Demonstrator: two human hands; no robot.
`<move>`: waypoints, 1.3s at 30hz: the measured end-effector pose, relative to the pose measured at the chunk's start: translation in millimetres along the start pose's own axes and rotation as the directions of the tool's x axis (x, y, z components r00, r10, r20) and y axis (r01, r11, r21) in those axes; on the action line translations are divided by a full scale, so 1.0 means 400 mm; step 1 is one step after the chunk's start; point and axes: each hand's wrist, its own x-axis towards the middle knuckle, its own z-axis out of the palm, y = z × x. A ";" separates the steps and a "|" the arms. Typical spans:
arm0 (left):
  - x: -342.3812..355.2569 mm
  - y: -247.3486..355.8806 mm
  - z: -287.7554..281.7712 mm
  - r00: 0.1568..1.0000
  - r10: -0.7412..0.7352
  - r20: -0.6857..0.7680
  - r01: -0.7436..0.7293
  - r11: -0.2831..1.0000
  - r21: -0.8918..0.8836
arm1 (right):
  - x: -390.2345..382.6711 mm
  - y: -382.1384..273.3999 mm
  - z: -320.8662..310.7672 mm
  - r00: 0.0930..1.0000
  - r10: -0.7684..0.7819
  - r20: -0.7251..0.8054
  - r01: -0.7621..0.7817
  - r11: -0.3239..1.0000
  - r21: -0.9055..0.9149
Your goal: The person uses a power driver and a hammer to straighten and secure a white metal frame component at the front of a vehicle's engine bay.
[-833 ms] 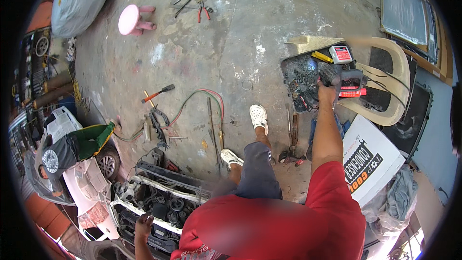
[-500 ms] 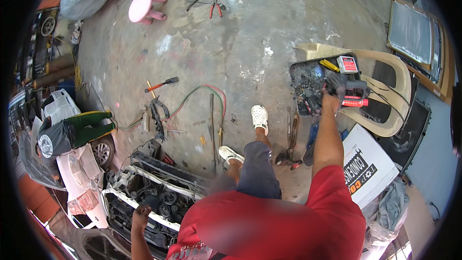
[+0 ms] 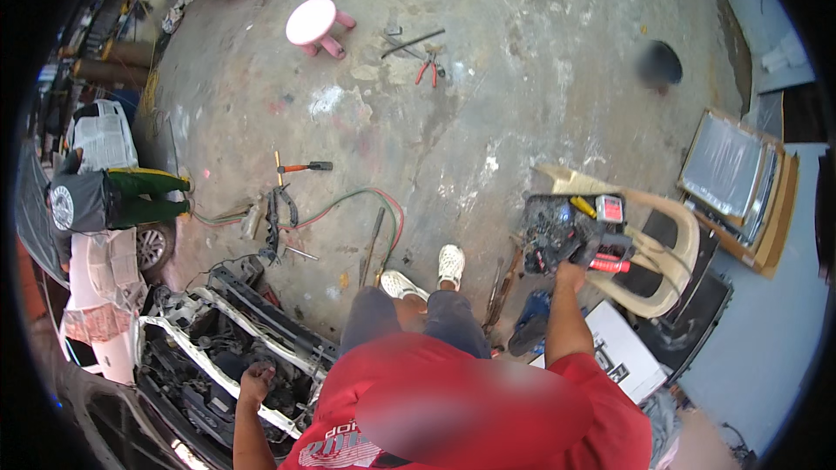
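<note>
My right hand (image 3: 570,274) is closed on a dark power tool (image 3: 581,246) at the near edge of a black tray (image 3: 538,209), which rests on a cream plastic chair (image 3: 677,283). Small dark pieces, a yellow tool (image 3: 582,204), a red-and-white box (image 3: 610,206) and a red bottle (image 3: 610,265) lie on or beside the tray. My left hand (image 3: 257,379) has curled fingers over the open engine bay (image 3: 218,357) of a car front; what it holds, if anything, is too small to make out.
A co-worker (image 3: 122,200) bends at a car at left. Hoses (image 3: 387,200), a hammer (image 3: 306,166), pliers (image 3: 428,68) and bars lie on the concrete floor. A pink stool (image 3: 310,22) stands beyond. A white box (image 3: 623,339) and framed panels (image 3: 727,170) are at right.
The view has shifted, so tray and stool appear lower in it. My right hand and the tool are nearer the tray's near edge; my feet are now closer together.
</note>
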 end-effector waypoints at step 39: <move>0.477 1.110 0.377 0.860 -0.342 0.380 0.443 0.869 -0.222 | -0.103 -2.322 0.490 0.210 -0.638 0.741 0.954 -0.032 -0.298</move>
